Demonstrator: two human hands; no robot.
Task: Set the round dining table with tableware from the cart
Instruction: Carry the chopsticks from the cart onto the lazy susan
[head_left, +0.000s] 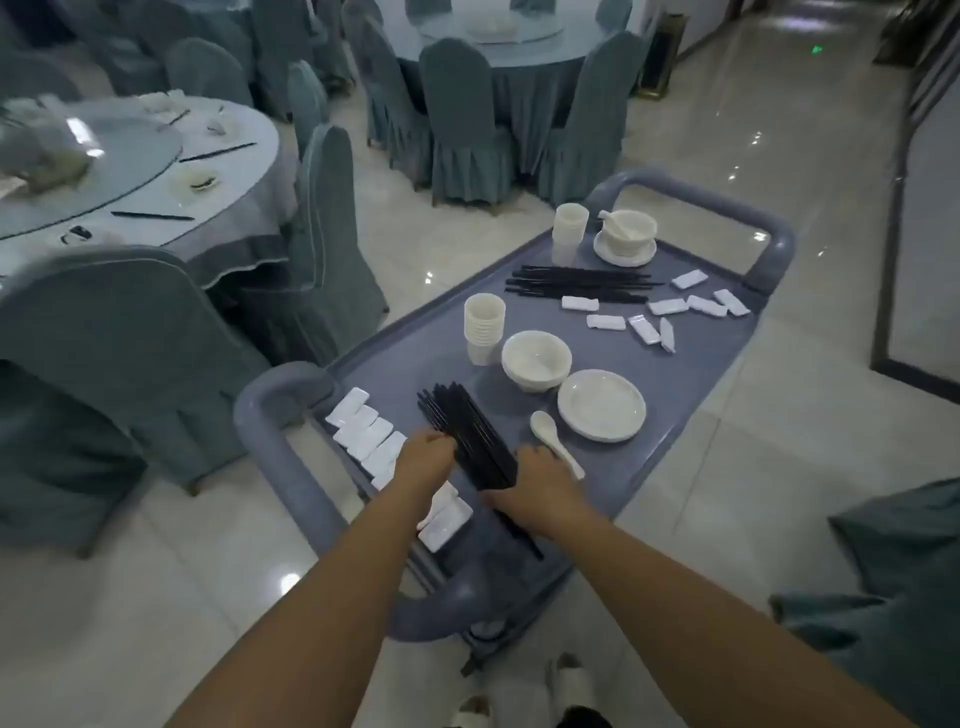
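2 hands flank the black chopsticks.

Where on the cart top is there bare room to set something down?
Bare tray left of the near cup stack, and a band between the plate and scattered rests. Crowded at the near chopsticks, where both hands work.

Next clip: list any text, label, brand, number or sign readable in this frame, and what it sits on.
None readable.
White rectangular ceramic rests, grey plastic cart, white round plate: no visible print.
Small green light on the far wall: may be a sign, too small and blurred to read.
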